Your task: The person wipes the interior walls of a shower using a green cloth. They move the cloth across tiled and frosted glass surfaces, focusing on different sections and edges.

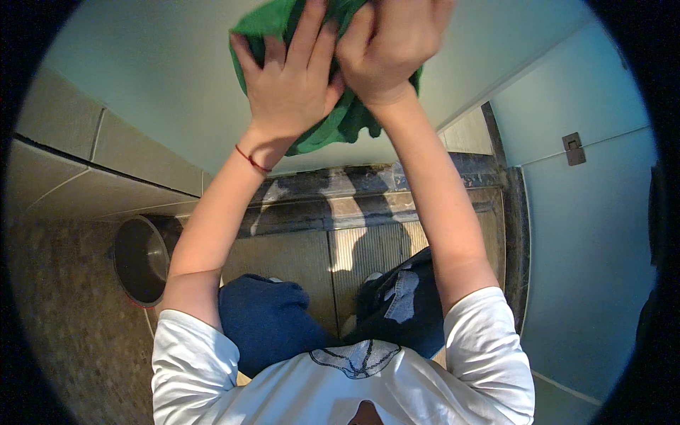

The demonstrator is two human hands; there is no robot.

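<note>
A green cloth (332, 125) lies bunched against a frosted glass panel (175, 79) at the top of the view. My left hand (289, 87), with a thin red cord at the wrist, presses the cloth to the glass with its fingers spread. Beside it, my right hand (393, 50) is curled on the cloth; its fingertips are partly cut off by the upper picture edge. Both arms reach forward from white short sleeves.
A dark, round bucket (139, 260) stands on the left by the tiled wall (143, 149). Below the panel runs a dark stone sill (297, 196), with ribbed floor tiles (281, 255) before it. On the right are glass panels (579, 239) with a metal hinge (574, 149).
</note>
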